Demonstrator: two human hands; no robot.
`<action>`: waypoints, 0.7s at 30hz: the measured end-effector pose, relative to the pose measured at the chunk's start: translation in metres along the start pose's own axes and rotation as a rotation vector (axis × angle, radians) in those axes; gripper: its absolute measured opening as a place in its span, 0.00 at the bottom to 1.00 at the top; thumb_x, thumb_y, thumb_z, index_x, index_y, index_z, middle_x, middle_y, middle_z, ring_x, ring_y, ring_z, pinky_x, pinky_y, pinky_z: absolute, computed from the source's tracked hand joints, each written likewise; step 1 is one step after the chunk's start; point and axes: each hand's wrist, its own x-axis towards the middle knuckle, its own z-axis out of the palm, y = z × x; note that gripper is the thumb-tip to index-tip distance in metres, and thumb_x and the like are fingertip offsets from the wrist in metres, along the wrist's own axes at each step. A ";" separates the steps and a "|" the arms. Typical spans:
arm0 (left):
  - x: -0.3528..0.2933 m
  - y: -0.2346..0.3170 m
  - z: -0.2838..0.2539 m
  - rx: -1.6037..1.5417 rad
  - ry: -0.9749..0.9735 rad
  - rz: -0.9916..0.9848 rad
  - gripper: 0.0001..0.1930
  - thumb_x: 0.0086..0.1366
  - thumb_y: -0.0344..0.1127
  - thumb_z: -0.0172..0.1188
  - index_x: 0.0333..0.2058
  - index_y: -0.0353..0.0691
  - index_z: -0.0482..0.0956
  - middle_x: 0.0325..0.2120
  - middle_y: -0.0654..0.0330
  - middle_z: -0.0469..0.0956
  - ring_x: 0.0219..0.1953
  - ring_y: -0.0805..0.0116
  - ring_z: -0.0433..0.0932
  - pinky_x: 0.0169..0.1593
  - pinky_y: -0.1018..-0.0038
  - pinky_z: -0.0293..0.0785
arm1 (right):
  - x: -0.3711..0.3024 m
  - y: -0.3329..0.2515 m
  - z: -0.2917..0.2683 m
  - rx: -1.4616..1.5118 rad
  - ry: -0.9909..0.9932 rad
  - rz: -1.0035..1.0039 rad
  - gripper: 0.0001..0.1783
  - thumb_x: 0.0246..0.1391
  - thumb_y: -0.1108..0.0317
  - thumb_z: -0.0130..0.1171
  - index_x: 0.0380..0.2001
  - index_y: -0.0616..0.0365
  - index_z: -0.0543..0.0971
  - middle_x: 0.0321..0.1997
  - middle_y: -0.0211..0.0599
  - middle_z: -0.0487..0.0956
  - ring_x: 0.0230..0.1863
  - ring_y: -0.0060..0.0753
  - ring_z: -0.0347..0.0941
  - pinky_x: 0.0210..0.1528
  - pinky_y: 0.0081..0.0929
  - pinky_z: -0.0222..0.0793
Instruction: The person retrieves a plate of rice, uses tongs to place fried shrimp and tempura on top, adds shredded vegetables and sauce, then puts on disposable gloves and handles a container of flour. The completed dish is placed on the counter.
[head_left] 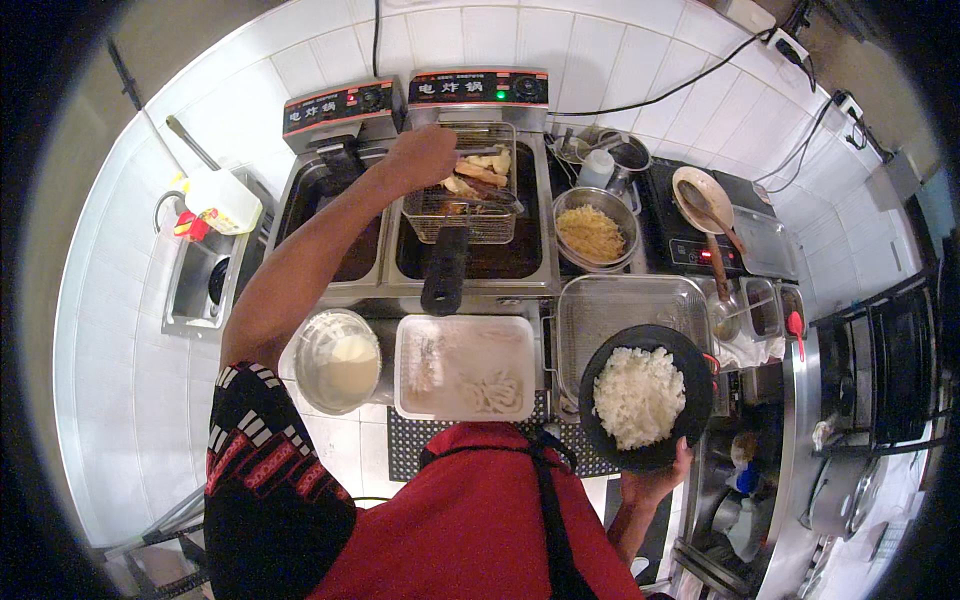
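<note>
Your left hand [424, 158]: grip closed on a metal utensil [478, 153], above fried pieces [484, 176] in the wire basket [490, 230]. Your right hand [654, 484]: grip holding the black bowl [700, 392] of rice [640, 398], best kept level.

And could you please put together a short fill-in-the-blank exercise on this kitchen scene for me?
1. The right grip holds a dish heaped with rice, and the dish itself is ____ in colour.
2. The left grip is over a wire basket whose handle points ____ the person.
3. The metal bowl of yellow shreds stands to the ____ of that basket.
4. The rectangular tray holding pale strips is ____ in colour.

Missing words: black; toward; right; white.
</note>
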 end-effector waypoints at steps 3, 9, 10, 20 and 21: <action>0.000 -0.010 0.000 0.113 -0.022 0.026 0.11 0.59 0.36 0.56 0.29 0.33 0.81 0.29 0.43 0.81 0.35 0.45 0.82 0.40 0.52 0.79 | 0.001 -0.003 0.004 -0.021 -0.019 -0.011 0.36 0.49 0.49 0.58 0.59 0.55 0.68 0.59 0.38 0.72 0.60 0.47 0.67 0.60 0.48 0.64; -0.035 -0.025 -0.043 -0.130 0.177 -0.012 0.14 0.62 0.41 0.57 0.36 0.35 0.83 0.33 0.46 0.81 0.41 0.48 0.80 0.49 0.58 0.74 | 0.014 -0.010 0.015 -0.053 -0.079 -0.092 0.35 0.56 0.44 0.53 0.60 0.55 0.67 0.60 0.37 0.71 0.61 0.44 0.67 0.63 0.46 0.62; -0.046 -0.021 -0.057 -0.146 0.218 -0.011 0.14 0.63 0.40 0.58 0.39 0.35 0.83 0.35 0.46 0.81 0.41 0.48 0.80 0.49 0.61 0.73 | 0.017 -0.012 0.018 -0.026 -0.060 -0.075 0.34 0.57 0.45 0.53 0.60 0.55 0.67 0.60 0.37 0.71 0.61 0.44 0.67 0.63 0.45 0.61; -0.160 0.096 -0.173 -0.776 -0.035 -0.185 0.13 0.64 0.33 0.61 0.47 0.37 0.82 0.32 0.59 0.84 0.30 0.77 0.78 0.35 0.80 0.73 | 0.046 -0.025 0.045 0.021 -0.235 -0.041 0.32 0.60 0.48 0.51 0.59 0.59 0.67 0.57 0.39 0.74 0.58 0.41 0.71 0.61 0.42 0.66; -0.166 0.104 -0.174 -0.756 -0.071 -0.168 0.13 0.64 0.32 0.62 0.47 0.37 0.82 0.32 0.58 0.84 0.30 0.77 0.78 0.35 0.80 0.73 | 0.048 -0.026 0.048 0.000 -0.240 -0.031 0.32 0.61 0.47 0.50 0.60 0.58 0.67 0.58 0.39 0.73 0.58 0.42 0.71 0.60 0.42 0.67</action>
